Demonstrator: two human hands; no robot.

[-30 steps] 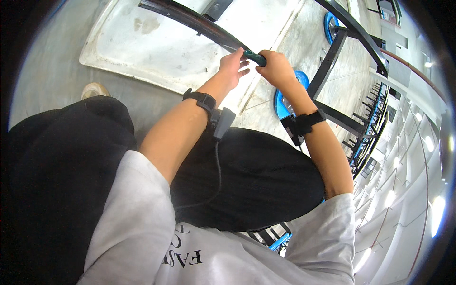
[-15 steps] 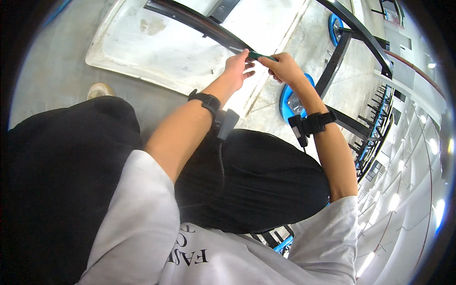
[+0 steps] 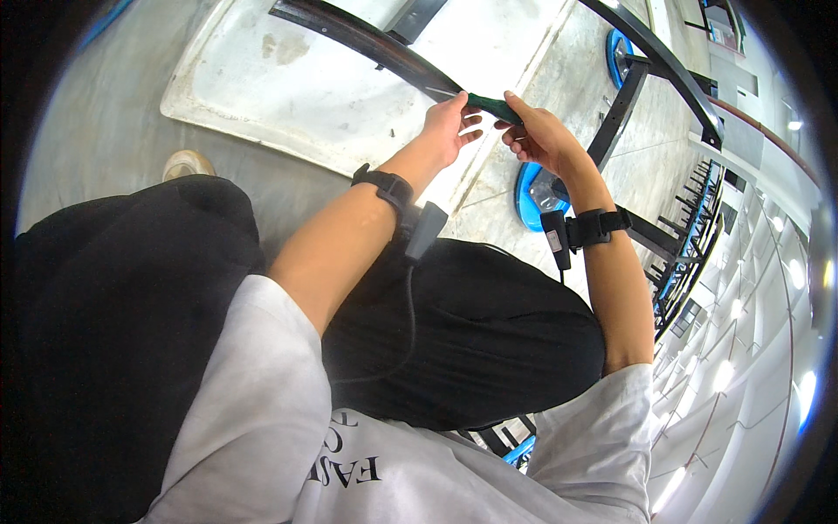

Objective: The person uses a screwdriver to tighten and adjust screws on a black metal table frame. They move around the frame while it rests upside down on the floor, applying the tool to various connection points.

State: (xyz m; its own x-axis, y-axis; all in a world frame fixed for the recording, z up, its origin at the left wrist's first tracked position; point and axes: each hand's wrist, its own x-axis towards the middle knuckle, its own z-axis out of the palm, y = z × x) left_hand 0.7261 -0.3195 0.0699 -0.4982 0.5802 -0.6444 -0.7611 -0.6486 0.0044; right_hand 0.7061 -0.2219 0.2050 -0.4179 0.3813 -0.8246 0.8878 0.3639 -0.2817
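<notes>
A screwdriver with a dark green handle (image 3: 494, 106) and a thin metal shaft lies against the near edge of a curved black metal bar (image 3: 367, 41). My left hand (image 3: 447, 133) pinches it near the front of the handle between thumb and forefinger, the other fingers spread apart. At the handle's back end is my right hand (image 3: 543, 140), thumb on top and fingers curled below, holding loosely. The tip of the shaft rests by the bar; whether it sits in a screw is too small to tell.
Below the bar lies a scuffed white panel (image 3: 253, 129) on the grey floor. To the right stand black metal frame legs (image 3: 621, 113) with blue round bases (image 3: 529, 196). A long row of black frames (image 3: 690, 253) stretches along the far right.
My right hand has shifted slightly right and down, its thumb lifting and its grip loosening on the handle. The left hand has moved a little to the right.
</notes>
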